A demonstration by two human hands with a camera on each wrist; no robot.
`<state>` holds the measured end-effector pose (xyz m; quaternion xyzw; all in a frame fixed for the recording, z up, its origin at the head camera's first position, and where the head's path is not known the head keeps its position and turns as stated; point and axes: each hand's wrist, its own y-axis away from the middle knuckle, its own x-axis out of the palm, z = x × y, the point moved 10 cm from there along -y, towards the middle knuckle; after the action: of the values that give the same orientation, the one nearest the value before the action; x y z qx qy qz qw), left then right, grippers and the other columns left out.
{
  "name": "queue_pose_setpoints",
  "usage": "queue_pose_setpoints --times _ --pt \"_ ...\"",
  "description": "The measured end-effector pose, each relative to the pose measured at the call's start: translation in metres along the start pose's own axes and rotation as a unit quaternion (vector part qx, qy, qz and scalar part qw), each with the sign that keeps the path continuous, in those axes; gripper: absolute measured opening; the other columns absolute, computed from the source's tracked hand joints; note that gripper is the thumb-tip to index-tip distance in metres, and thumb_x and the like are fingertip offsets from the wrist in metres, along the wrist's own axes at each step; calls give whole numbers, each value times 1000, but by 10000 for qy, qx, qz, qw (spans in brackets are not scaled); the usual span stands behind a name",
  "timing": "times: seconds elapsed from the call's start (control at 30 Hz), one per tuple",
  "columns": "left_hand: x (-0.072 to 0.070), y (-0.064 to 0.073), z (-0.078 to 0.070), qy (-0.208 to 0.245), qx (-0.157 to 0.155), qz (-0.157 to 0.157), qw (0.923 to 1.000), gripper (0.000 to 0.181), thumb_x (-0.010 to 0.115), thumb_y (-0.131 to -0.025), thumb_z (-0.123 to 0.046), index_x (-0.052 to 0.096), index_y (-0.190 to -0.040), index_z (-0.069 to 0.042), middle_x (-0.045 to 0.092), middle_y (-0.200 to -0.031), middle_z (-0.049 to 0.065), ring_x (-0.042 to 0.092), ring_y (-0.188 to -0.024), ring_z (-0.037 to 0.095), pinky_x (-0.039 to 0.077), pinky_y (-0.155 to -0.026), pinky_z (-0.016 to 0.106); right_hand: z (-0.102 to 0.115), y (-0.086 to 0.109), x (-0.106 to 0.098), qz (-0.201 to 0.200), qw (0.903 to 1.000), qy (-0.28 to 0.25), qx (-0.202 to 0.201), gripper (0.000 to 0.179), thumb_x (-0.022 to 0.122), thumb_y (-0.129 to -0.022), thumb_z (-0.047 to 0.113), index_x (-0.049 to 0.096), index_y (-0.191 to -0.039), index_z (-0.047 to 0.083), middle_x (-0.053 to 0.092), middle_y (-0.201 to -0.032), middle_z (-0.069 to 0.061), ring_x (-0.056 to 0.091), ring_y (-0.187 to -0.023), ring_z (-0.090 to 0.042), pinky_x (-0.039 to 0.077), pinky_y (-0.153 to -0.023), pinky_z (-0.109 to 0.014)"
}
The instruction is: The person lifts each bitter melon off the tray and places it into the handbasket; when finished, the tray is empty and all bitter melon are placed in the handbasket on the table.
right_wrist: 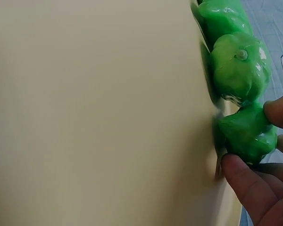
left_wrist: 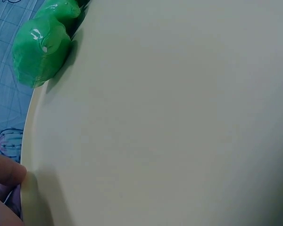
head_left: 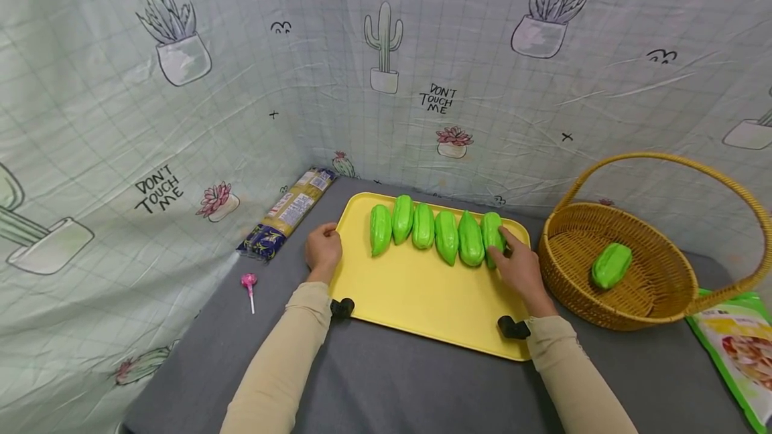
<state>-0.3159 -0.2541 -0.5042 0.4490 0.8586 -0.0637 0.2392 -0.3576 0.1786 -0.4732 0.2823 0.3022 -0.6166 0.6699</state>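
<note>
Several glossy green ridged vegetables, plump with tapered ends, lie side by side in a row along the far side of a yellow tray (head_left: 416,293). My right hand (head_left: 520,266) pinches the rightmost green vegetable (right_wrist: 249,134), thumb on one side and fingers on the other. Right beside it is another green vegetable (head_left: 471,240). At the tray's left rim, my left hand (head_left: 322,250) grips the edge with curled fingers; a fingertip (left_wrist: 12,170) shows against the rim in the left wrist view. The leftmost green vegetable (head_left: 380,229) lies a little way from that hand.
Right of the tray stands a wicker basket (head_left: 557,273) with a tall handle and one green vegetable (head_left: 612,265) inside. A green-edged food packet (head_left: 738,347) lies beyond it. On the left are a long pasta packet (head_left: 292,209) and a pink lollipop (head_left: 249,281).
</note>
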Motion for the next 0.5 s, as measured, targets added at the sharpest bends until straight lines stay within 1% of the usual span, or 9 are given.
queue_pose_setpoints --times 0.17,0.33,0.5 --pt "1 0 0 11 -19 5 10000 32 51 -104 -15 72 -128 -13 70 -128 13 66 -111 34 51 -95 50 3 2 -7 -125 9999 50 -61 64 53 -106 29 30 -161 7 42 -156 -28 48 -137 -50 43 -109 -62" --pt "1 0 2 8 -69 31 10000 32 50 -104 -15 72 -128 -14 70 -128 12 65 -112 33 50 -96 50 7 6 -15 -249 9995 -90 -156 64 54 -105 29 30 -161 7 44 -155 -30 54 -132 -49 48 -105 -60" --pt "0 0 2 54 -85 46 9999 32 50 -104 -16 72 -128 -14 70 -128 11 66 -110 32 50 -94 49 16 10 -22 -403 9985 -163 -328 63 56 -105 27 33 -160 5 46 -153 -31 57 -129 -48 52 -101 -58"
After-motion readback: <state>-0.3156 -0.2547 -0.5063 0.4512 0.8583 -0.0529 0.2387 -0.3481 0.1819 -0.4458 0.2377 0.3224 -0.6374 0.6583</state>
